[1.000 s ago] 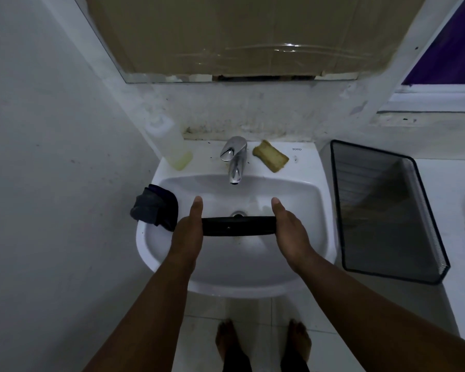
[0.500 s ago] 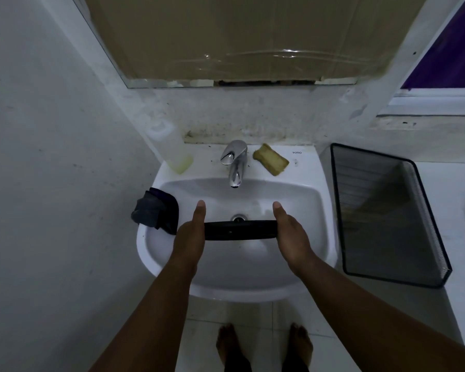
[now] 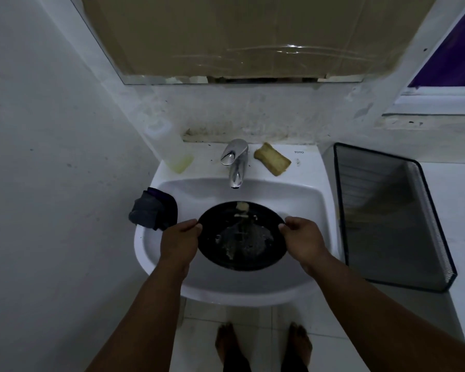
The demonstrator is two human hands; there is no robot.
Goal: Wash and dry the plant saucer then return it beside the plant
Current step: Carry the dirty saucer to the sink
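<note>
Black round plant saucer, dirt-smeared, face up, over sink basin

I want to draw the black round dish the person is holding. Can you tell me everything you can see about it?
The black saucer is a round, shallow dish with a low raised rim; it looks like plastic. Its inside faces up, tipped toward the camera, with pale grime and wet smears. The left hand and right hand pinch opposite edges, holding it over the white sink, below the tap, which isn't running.

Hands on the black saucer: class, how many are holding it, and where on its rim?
2. The left hand grips the saucer at its left rim; the right hand grips its right rim, over the sink.
</note>
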